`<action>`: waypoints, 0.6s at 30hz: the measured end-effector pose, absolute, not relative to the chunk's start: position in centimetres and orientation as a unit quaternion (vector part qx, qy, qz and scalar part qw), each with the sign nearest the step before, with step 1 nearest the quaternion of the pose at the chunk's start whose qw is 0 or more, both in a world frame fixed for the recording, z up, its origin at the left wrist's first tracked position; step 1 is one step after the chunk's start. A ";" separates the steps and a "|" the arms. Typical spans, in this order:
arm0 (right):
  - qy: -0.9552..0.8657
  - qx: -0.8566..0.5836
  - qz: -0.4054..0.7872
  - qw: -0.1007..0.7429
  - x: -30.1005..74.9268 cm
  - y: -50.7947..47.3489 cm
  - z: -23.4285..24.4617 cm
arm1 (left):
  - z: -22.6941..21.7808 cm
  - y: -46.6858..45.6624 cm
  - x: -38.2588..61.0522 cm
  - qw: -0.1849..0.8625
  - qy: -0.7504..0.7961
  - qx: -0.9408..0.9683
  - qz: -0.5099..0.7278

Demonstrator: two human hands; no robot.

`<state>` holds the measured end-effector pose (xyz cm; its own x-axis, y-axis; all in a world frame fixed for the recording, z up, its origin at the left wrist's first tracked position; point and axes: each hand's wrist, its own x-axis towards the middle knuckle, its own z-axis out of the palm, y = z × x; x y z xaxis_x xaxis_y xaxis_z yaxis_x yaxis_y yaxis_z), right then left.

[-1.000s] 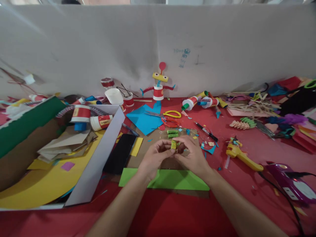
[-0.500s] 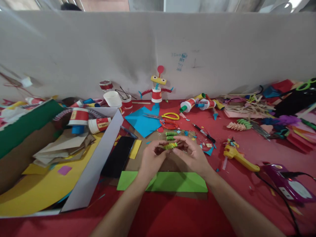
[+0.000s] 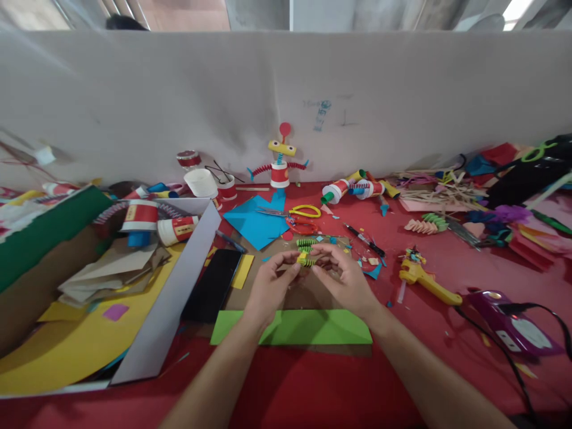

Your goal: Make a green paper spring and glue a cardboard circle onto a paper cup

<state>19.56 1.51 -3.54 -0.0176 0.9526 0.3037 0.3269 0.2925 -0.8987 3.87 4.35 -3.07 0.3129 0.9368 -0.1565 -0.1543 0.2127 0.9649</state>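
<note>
A small folded paper spring (image 3: 307,261), green and yellow, is pinched between my two hands above the brown cardboard. My left hand (image 3: 273,286) grips its left end, where a yellow square face shows. At the other end, my right hand (image 3: 343,281) holds it between thumb and fingers. Just beyond my fingertips lies a green paper spring (image 3: 306,243) on the cardboard, with another partly hidden by my hand. Under my wrists, a green paper strip (image 3: 322,328) lies along the cardboard's near edge.
Left stand a black phone (image 3: 211,285) and an open box (image 3: 172,310) of paper scraps. Scissors (image 3: 304,211) lie on blue paper (image 3: 254,221). To the right are a craft knife (image 3: 364,239), a yellow glue gun (image 3: 429,283) and a purple power strip (image 3: 513,322). A paper-cup figure (image 3: 280,174) stands behind.
The paper spring has turned in my fingers, so its yellow end now faces left instead of right. My hands stay close together; the whole view has shifted slightly.
</note>
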 end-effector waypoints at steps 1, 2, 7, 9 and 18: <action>-0.648 -0.514 0.303 0.473 19.5 1.3 -3.3 | -3.1 4.4 3.8 0.660 0.416 0.468 0.416; -0.667 -0.524 0.284 0.447 19.4 1.0 -3.0 | -3.1 4.5 3.7 0.659 0.418 0.467 0.417; -0.745 -0.596 0.145 0.263 22.4 -1.6 -1.7 | -3.3 5.0 3.6 0.622 0.459 0.459 0.438; -0.708 -0.673 0.052 0.205 25.4 -2.9 -1.7 | -3.3 5.1 3.5 0.623 0.468 0.444 0.443; -0.567 -0.820 -0.051 -0.067 34.6 -4.5 -4.9 | -3.9 6.0 2.8 0.637 0.447 0.400 0.484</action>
<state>34.61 -4.51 -4.91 0.3524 0.9358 0.0086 0.9221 -0.3488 0.1675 2.81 6.02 -3.93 0.1316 0.9743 -0.1828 -0.2600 0.2118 0.9421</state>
